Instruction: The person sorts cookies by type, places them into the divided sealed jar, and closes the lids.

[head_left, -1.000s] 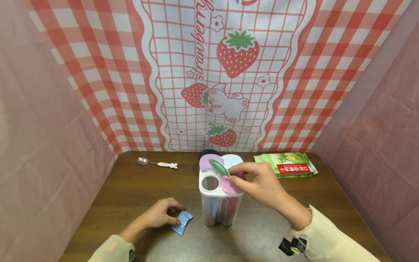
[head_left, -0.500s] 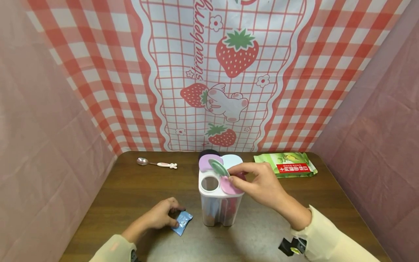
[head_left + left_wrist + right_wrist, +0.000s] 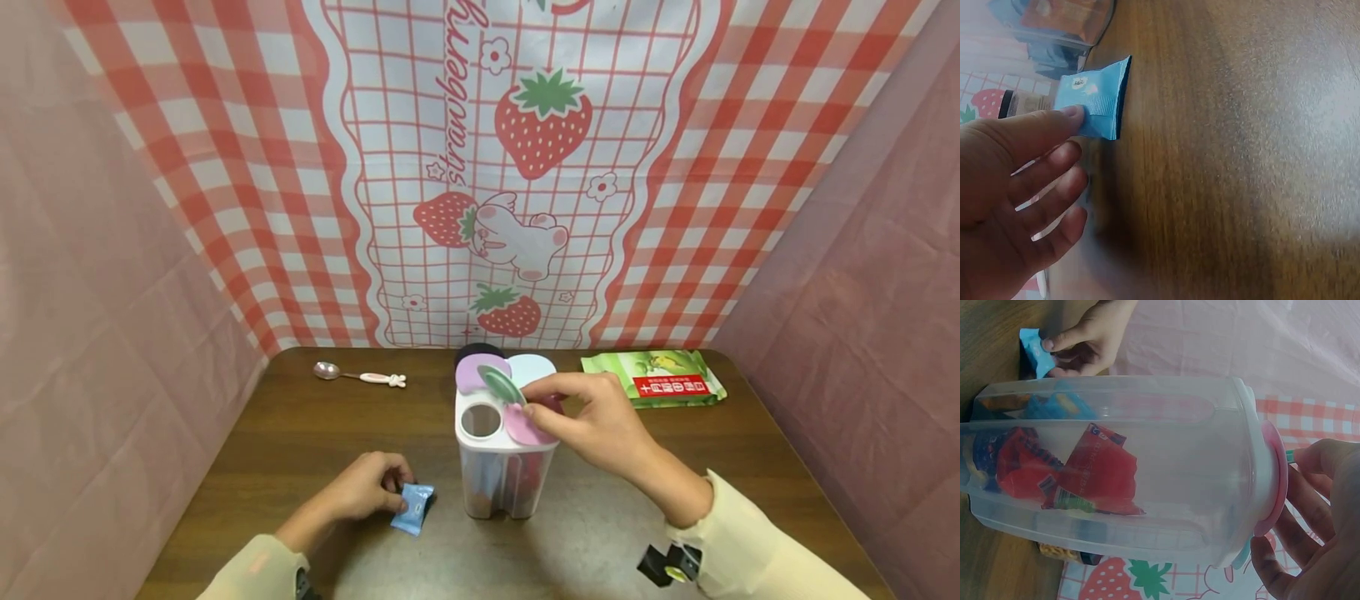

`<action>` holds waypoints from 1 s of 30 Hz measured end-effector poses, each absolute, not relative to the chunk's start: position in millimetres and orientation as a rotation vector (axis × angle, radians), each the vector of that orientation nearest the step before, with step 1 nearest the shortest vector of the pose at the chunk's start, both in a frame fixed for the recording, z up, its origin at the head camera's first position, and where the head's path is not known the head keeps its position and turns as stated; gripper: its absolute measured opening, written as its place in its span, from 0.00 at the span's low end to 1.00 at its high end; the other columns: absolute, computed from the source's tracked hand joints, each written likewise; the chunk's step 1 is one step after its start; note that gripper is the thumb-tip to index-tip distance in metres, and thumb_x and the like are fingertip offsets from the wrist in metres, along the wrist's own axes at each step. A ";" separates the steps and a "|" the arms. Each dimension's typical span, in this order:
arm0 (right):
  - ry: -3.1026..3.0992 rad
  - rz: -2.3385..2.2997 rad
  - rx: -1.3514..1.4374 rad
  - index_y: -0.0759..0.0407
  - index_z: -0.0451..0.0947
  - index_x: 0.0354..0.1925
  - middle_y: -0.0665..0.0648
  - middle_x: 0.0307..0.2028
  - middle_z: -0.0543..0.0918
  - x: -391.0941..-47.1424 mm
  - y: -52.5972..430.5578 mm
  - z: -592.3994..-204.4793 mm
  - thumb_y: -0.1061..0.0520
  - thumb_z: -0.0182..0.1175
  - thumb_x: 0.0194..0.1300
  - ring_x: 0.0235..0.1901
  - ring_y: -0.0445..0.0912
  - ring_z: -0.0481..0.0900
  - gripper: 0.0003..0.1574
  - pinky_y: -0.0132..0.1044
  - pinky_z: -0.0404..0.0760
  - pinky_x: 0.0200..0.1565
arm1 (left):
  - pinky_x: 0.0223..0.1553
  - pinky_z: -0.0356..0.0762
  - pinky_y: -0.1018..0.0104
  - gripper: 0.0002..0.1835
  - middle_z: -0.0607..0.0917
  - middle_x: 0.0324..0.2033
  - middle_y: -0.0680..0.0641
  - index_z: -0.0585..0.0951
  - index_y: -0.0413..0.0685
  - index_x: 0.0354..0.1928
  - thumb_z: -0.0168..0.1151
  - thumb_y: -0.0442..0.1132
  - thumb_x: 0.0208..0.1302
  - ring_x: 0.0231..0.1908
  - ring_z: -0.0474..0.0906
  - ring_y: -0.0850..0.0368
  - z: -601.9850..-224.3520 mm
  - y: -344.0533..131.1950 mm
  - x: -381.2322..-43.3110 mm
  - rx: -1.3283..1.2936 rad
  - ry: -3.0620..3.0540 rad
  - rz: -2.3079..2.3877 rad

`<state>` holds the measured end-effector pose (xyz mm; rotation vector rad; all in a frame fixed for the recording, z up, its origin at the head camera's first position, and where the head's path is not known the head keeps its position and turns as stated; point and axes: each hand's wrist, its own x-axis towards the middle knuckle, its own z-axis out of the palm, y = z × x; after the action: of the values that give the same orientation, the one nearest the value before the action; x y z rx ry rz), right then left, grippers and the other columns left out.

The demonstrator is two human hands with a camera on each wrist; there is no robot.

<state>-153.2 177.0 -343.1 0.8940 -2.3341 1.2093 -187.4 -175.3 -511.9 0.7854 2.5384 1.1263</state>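
My left hand [image 3: 371, 486] pinches a small blue wrapped packet [image 3: 412, 510] between thumb and fingers, close over the table. In the left wrist view the thumb lies on the face of the packet [image 3: 1092, 103], while the other fingers are loosely bent below. Held tilted up by my right hand [image 3: 600, 421] is the green lid [image 3: 502, 384] of a clear storage container [image 3: 498, 487]. Under that lid a round opening [image 3: 481, 420] shows. Purple [image 3: 474, 371], pale blue [image 3: 534, 369] and pink [image 3: 528, 425] lids cover the other sections. Red packets [image 3: 1094, 478] and blue ones lie inside.
Behind the container stands a jar with a black lid [image 3: 480, 350]. A spoon with a rabbit handle [image 3: 382, 378] lies at the back left. On the back right is a green package [image 3: 656, 379] with a red label. Cloth hangs along the table's back and sides.
My left hand has drawn the blue packet slightly left, and the packet has turned a little more upright. The right hand and the green lid have stayed in place.
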 end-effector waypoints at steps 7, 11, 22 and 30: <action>-2.329 1.206 0.895 0.51 0.91 0.39 0.43 0.31 0.89 -153.2 177.5 -343.6 0.65 0.73 0.58 0.26 0.35 0.80 0.12 0.31 0.80 0.28 | 0.33 0.79 0.70 0.12 0.84 0.28 0.50 0.83 0.41 0.34 0.77 0.27 0.48 0.30 0.79 0.64 -507.2 -180.8 -189.3 0.736 2.489 1.257; -2.333 1.198 0.892 0.51 0.91 0.39 0.42 0.31 0.89 -153.0 177.8 -343.8 0.64 0.73 0.58 0.27 0.35 0.80 0.12 0.35 0.81 0.28 | 0.33 0.79 0.70 0.10 0.85 0.28 0.51 0.83 0.44 0.33 0.76 0.29 0.52 0.30 0.79 0.64 -504.8 -183.5 -190.0 0.740 2.519 1.269; -2.345 1.197 0.878 0.50 0.91 0.39 0.41 0.31 0.89 -152.7 176.5 -342.7 0.64 0.74 0.58 0.26 0.36 0.80 0.12 0.32 0.80 0.28 | 0.33 0.81 0.69 0.06 0.86 0.27 0.53 0.82 0.46 0.31 0.71 0.30 0.56 0.29 0.81 0.65 -486.9 -188.2 -193.8 0.775 2.589 1.322; -2.330 1.191 0.886 0.51 0.91 0.39 0.42 0.31 0.89 -153.6 176.8 -344.4 0.64 0.73 0.57 0.26 0.35 0.79 0.12 0.33 0.80 0.27 | 0.36 0.83 0.67 0.09 0.88 0.34 0.48 0.84 0.43 0.39 0.73 0.30 0.58 0.34 0.83 0.64 -454.9 -186.5 -194.2 0.776 2.618 1.431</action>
<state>-153.6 176.8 -344.4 0.8864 -2.3296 1.1906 -194.2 -186.5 -454.9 0.7761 2.6177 1.4310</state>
